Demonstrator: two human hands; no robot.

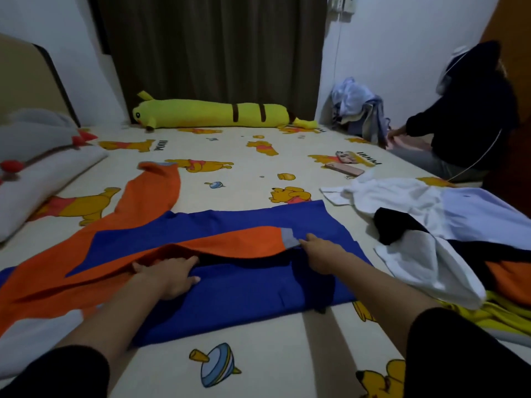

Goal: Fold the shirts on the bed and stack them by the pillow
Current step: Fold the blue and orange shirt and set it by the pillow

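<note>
A blue and orange long-sleeved shirt [230, 282] lies spread across the bed in front of me. One orange sleeve is folded across the blue body; the other sleeve [149, 193] stretches away toward the pillow. My left hand [169, 274] lies flat on the blue cloth, its fingers under the folded sleeve's edge. My right hand [319, 251] pinches the grey cuff of that sleeve. A white pillow [43, 179] sits at the left edge.
A heap of unfolded white, black, orange and yellow shirts [431, 234] lies at the right. A long yellow plush toy [218, 113] lies at the far edge. Two phones [344, 165] rest on the sheet. Another person [471, 116] sits at the far right corner by a clothes pile [359, 107].
</note>
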